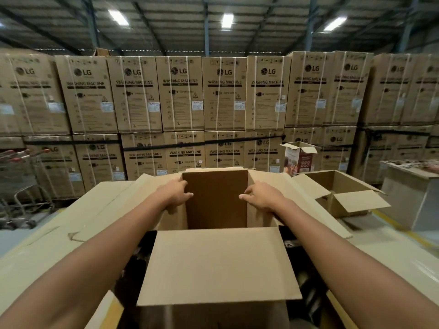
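Cardboard fills the near ground: the open box (pixel 217 264) sits straight ahead and below the head camera, its near flap folded out flat toward the person. Both bare forearms reach over that flap, one on each side of it, to the box's far half. The left hand (pixel 175 194) grips the top of the left side wall, thumb hooked in over the opening and fingers curled round the outer face, mostly hidden. The right hand (pixel 261 197) mirrors it on the right side wall – thumb inward, fingers wrapped out of sight. The box thus lies between the two hands, clasped on both sides. Between the thumbs rises the far flap (pixel 216 198), upright and in dark shadow, and the hollow below it is too dark to tell what it holds.

Under and left of the box spreads a flattened cardboard sheet (pixel 71 222); dark clutter shows at the box's lower edges, too blurred to name. To the right, well apart from the hands, a second open box (pixel 342 193) rests with flaps splayed, beside a pale counter (pixel 408 186). Just behind it stands a small printed carton (pixel 300 157), its top open. At far left are metal trolleys (pixel 16 176) with red handles.

Beyond everything runs a wall of stacked washing machine cartons (pixel 180 91) – strapped, two tiers showing – under ceiling lights (pixel 227 20).
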`<state>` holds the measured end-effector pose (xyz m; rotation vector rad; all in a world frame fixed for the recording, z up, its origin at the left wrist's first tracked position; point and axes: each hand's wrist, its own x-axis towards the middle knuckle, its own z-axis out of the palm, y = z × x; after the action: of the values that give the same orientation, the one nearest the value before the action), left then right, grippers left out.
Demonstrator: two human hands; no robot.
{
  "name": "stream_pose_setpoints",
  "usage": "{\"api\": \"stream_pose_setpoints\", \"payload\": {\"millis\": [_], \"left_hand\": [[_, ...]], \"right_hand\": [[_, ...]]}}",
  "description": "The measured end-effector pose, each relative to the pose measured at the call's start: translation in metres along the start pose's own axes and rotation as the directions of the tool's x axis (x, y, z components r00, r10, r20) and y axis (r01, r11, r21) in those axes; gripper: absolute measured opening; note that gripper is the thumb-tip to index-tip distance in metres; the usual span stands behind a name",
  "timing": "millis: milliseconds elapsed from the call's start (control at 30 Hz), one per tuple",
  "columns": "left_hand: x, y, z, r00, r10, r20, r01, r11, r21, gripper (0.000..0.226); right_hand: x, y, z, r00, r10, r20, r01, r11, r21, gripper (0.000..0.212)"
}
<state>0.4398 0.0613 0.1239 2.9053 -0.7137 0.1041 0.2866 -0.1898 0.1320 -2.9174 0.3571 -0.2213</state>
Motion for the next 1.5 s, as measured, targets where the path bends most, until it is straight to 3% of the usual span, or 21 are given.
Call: {"api": "stream_pose_setpoints", "payload": {"millis": [100,200,333,467,600,767,967,1167,1500], "left_hand": [[-0.031,0.01,0.002,0.999,0.036,0.036,-0.037,0.999,0.028,0.062],[-0.067,0.023,-0.005,0.996,0.076,0.041,-0.072,0.993,-0.092,0.06],[-0.13,0.042,-0.008,0.988,0.155,0.0,-0.154,0.982,-0.105,0.059],[-0.183,0.058,0.007,0.965,0.23,-0.13,-0.238,0.97,-0.049,0.059],[-0.208,0.07,0.021,0.959,0.249,-0.136,-0.244,0.968,0.053,0.073],[-0.242,0.107,0.008,0.934,0.317,-0.163,-0.332,0.94,-0.073,0.081],[-0.305,0.199,-0.011,0.847,0.414,-0.332,-0.487,0.856,-0.174,0.084],[-0.374,0.32,0.021,0.765,0.429,-0.481,-0.613,0.715,-0.337,0.08],[-0.47,0.523,0.123,0.737,0.493,-0.463,-0.676,0.518,-0.524,0.064]], "right_hand": [[-0.035,-0.007,-0.001,0.999,0.007,0.04,-0.008,1.0,0.027,0.058],[-0.07,-0.008,-0.002,0.997,0.032,0.064,-0.036,0.997,0.066,0.059],[-0.121,-0.016,0.009,0.996,0.045,-0.079,-0.047,0.999,-0.016,0.064],[-0.166,-0.026,0.025,0.984,0.007,-0.18,-0.019,0.998,-0.066,0.064],[-0.206,-0.027,0.028,0.993,-0.034,-0.112,0.027,0.998,-0.065,0.073],[-0.26,0.0,0.022,0.991,0.032,-0.133,-0.038,0.998,-0.042,0.077],[-0.345,0.058,-0.013,0.921,0.05,-0.386,-0.013,0.995,0.097,0.068],[-0.465,0.146,-0.032,0.837,0.124,-0.533,-0.039,0.985,0.168,0.063],[-0.638,0.285,-0.026,0.699,0.375,-0.609,-0.235,0.925,0.299,0.062]]}}
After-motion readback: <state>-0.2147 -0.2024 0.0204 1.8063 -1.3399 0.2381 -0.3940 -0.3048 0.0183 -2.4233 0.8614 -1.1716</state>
